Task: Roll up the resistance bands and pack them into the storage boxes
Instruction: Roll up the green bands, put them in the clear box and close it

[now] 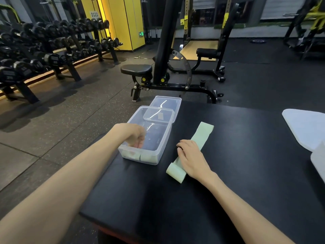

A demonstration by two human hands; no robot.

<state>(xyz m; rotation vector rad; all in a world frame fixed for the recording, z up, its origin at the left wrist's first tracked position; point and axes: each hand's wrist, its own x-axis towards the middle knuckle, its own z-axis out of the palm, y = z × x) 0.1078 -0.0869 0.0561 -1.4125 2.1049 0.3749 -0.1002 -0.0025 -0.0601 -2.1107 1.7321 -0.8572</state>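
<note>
Head view, the only one.

Storage box (163, 138), clear, sits at the table's (158, 199) left edge, long side running along it. Its lid (165, 104) is off and overlaps the box's far end, probably parked there to keep the mouth free.

Pale green rolls (147, 157) show through the near wall. I read those as bands already packed.

Left hand (136, 138) is down inside the box above them, fingers curled. It's blurred, so I can't tell whether it's pinching anything.

Resistance band (202, 132), pale green and unrolled, lies flat mid-table just right of the box, running diagonally from the near end to the far right.

Right hand (190, 155) lies on its middle, fingers extended and pressed flat, likely pinning it so it doesn't slide before rolling.

White cloth (306, 127) is at the right edge, well apart.
</note>
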